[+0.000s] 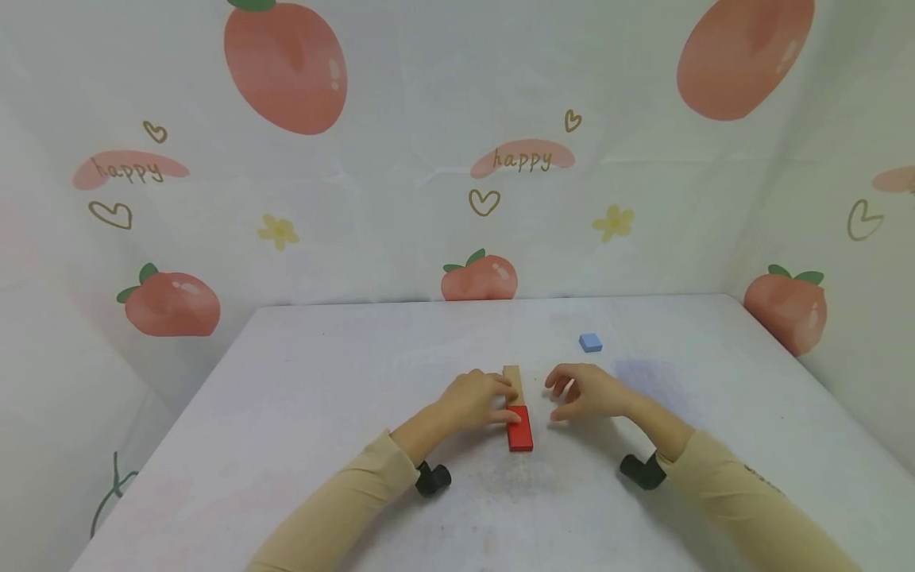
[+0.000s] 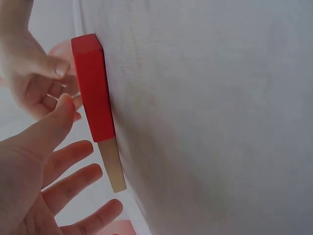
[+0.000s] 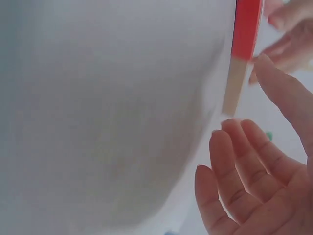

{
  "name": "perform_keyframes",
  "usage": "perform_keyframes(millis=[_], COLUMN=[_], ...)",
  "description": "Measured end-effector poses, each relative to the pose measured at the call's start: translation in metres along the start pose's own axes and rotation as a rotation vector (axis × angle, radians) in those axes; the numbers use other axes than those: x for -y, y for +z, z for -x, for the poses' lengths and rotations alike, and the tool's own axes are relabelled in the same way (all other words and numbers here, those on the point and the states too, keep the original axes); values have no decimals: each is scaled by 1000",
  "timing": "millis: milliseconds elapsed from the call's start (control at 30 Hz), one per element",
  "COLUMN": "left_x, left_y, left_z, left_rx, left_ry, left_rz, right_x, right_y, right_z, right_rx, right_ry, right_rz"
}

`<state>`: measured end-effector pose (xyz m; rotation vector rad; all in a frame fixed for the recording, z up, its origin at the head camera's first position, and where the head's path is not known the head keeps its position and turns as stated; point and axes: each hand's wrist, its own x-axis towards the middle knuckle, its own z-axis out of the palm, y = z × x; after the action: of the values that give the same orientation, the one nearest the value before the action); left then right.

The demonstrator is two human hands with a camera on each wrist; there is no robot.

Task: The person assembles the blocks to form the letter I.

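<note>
A red rectangular block (image 1: 520, 438) lies flat on the table, its far end meeting a narrower bare-wood block (image 1: 512, 373) in one line. From the left, my left hand (image 1: 475, 400) reaches over the pair; its fingers are spread and loosely bent in the left wrist view. Its thumb is close to the red block, but whether it touches cannot be told. To the right of the blocks, my right hand (image 1: 589, 391) hovers apart from them, fingers relaxed and palm bare in the right wrist view.
A small blue block (image 1: 590, 342) sits farther back, beyond the right hand. The white table (image 1: 343, 357) ends at a hanging cloth (image 1: 400, 222) printed with peaches. Dark wrist cameras (image 1: 432, 480) hang below both sleeves.
</note>
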<state>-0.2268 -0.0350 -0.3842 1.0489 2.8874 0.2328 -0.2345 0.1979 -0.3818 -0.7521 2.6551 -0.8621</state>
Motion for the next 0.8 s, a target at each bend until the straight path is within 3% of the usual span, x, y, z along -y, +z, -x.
perform_keyframes(millis=[233, 533, 800], left_x=[-1, -2, -3], left_y=[1, 0, 0], left_z=[4, 5, 3], left_rx=[-27, -16, -8], left_ry=[15, 2, -22], left_rz=[-32, 6, 68], right_x=[-21, -51, -61], right_y=[-17, -38, -51], right_z=[-1, 1, 2], right_rx=[-87, -220, -288], right_ry=[25, 86, 222], right_rz=[-16, -41, -58])
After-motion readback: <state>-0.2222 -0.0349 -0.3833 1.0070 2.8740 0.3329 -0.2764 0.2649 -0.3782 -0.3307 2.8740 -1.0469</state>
